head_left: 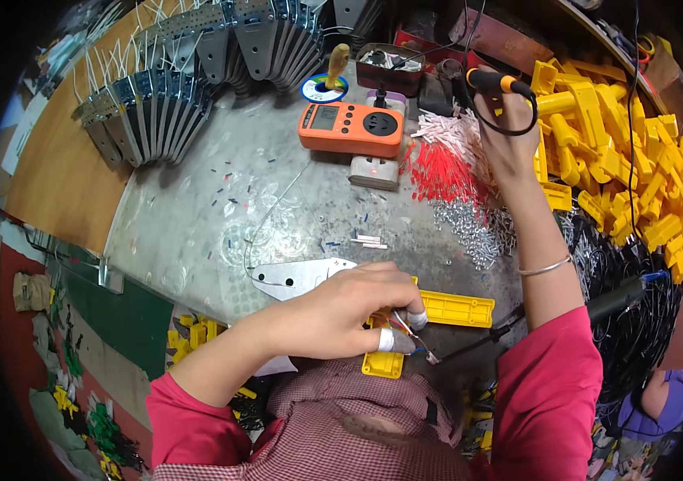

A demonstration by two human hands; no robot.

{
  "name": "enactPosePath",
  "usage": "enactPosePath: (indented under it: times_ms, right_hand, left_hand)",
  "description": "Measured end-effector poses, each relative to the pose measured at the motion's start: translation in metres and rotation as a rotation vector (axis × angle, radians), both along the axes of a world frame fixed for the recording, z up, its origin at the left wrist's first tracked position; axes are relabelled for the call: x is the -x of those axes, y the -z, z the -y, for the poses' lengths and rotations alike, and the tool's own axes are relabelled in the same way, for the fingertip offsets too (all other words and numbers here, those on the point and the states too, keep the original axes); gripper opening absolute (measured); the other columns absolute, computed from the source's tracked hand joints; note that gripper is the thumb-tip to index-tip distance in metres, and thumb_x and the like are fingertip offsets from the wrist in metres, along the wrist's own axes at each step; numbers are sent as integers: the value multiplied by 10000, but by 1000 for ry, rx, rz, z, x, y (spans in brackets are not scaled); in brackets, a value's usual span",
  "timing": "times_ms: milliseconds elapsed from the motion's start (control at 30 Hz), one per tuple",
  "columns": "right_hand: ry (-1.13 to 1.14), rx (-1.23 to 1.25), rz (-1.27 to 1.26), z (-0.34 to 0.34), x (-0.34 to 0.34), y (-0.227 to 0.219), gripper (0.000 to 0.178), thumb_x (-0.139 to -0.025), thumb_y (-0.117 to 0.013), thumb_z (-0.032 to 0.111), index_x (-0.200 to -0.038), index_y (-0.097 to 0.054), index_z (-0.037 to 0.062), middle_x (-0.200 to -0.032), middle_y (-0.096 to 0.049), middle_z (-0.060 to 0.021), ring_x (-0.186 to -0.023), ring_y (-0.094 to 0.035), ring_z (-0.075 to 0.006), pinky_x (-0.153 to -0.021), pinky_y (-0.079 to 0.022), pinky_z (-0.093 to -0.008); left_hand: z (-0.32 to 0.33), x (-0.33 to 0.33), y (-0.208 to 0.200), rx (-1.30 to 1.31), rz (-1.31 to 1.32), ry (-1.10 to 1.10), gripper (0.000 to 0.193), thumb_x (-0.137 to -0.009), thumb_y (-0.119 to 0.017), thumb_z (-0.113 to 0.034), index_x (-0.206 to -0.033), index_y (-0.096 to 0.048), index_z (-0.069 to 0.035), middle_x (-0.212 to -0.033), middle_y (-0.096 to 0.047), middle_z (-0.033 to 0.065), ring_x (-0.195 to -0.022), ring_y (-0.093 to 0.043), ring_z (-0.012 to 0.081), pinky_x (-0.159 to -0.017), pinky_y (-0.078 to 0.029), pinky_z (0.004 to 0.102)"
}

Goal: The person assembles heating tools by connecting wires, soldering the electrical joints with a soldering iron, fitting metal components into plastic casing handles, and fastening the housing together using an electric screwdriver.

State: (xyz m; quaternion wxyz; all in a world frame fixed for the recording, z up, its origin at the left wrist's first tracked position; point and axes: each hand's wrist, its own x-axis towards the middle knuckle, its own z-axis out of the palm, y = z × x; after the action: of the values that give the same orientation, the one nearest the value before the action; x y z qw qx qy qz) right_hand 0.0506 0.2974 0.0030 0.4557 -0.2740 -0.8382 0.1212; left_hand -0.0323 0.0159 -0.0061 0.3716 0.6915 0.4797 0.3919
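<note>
My left hand (349,309) has white wraps on its thumb and a finger and is closed around a yellow plastic housing (383,365) at the table's near edge. Thin coloured wires (396,321) and a small pale connector (433,357) poke out by the fingertips. Partly under this hand lies a silver tapered metal plate (297,276) with holes and a thin wire. Another yellow housing piece (458,309) extends to its right. At the far right, my right hand (506,132) grips a black-and-orange corded tool handle (498,82); its tip is not visible.
An orange meter with a socket (349,128) stands mid-table, near a solder spool (324,88). Red-tipped parts (446,172) and screws (474,232) lie in heaps. Yellow housings (598,136) pile up at right. Metal plates with wires (149,112) stand far left.
</note>
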Motion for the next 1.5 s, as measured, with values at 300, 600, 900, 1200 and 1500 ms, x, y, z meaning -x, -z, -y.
enactPosePath:
  times_ms: [300,600,900,1200,1500]
  right_hand:
    - [74,657,-233,-14,6,-3,312,-860,-586,88,-1172,-589,67,-870,-611,-74,-681,-612,-136,-619,-500,-271]
    - [-169,684,-486,-9,10,-4,329,-870,-664,252,-1113,-564,54,-867,-584,-60,-698,-549,-106,-583,-471,-223]
    - [-189,8,-162,-49,26,25,359,-821,-673,114,-1143,-523,63,-932,-647,-111,-874,-633,-203,-784,-485,-313]
    - [-183,380,133,40,-80,-9,395,-797,-533,21,-1185,-602,16,-1109,-652,-121,-977,-628,-217,-865,-487,-310]
    - [-294,99,648,207,-149,-8,265,-627,-742,95,-867,-630,91,-857,-541,-49,-805,-504,-255,-676,-387,-374]
  left_hand:
    - [-1,-3,0,-35,-47,-24,278,-743,-742,-126,-971,-611,-36,-912,-582,91,-875,-553,263,-778,-453,362]
    - [-1,0,5,-57,-50,-14,252,-763,-743,-138,-956,-620,-31,-899,-602,87,-859,-567,267,-770,-464,372]
    - [3,-7,2,-64,-70,-19,244,-768,-723,-116,-967,-613,-28,-898,-601,90,-875,-564,273,-792,-459,370]
    - [11,0,8,-132,-20,-3,270,-752,-694,-82,-1008,-621,-39,-945,-622,90,-910,-571,292,-853,-445,382]
    - [4,-13,3,-136,77,-83,253,-726,-721,1,-959,-624,-10,-867,-629,86,-809,-619,225,-717,-494,319]
